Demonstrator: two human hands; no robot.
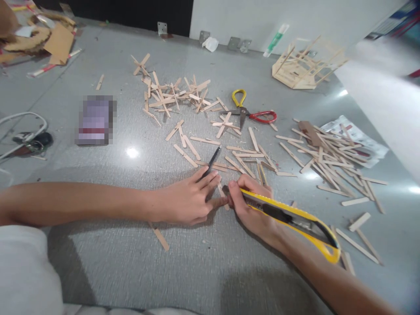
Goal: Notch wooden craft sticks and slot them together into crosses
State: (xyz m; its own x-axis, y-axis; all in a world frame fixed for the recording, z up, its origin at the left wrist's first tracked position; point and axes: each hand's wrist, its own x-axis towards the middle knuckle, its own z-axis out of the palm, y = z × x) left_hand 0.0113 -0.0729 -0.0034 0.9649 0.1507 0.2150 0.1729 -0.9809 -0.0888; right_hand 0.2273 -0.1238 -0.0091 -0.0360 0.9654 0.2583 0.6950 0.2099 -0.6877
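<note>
My right hand is closed around a yellow utility knife, its blade end pointing left at a small wooden craft stick. From the left, my left hand lies palm down on the table and pins that stick with a fingertip. A dark pen sticks out between two fingers of the same hand, pointing up and right. The fingertips of both hands almost meet at the stick. Whether the blade touches the wood is hidden by my right fingers. Another stick lies below my left wrist.
Scissors with one yellow and one red handle lie open beyond the hands. Crossed stick pieces cover the middle back, and a stick pile lies right. A stick frame stands back right. Cardboard scraps and a cable are left.
</note>
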